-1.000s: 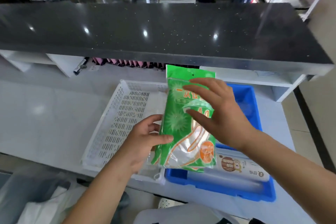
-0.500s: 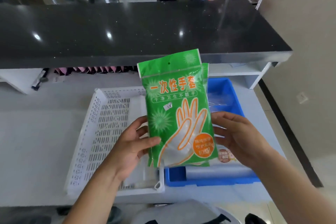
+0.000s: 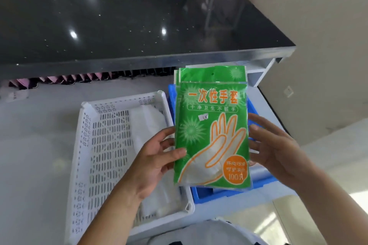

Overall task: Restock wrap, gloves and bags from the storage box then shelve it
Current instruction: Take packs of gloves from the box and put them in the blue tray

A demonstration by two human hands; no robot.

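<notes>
A green pack of disposable gloves, with a second green pack behind it, is held upright above the blue storage box. My left hand grips the pack's left edge, thumb on the front. My right hand holds the right edge with its fingers behind the pack. The blue box is mostly hidden by the packs; a clear roll of wrap shows in it under my right hand. The white perforated basket lies left of the box and holds flat white bags.
Both containers sit on a pale grey counter. A black speckled upper counter overhangs the back, with pink items under its edge. A white shelf unit stands at the back right. The floor drops away on the right.
My right hand has moved from the front of the pack to its right edge. The packs have been lifted upright, facing me, and shifted right over the blue box.
</notes>
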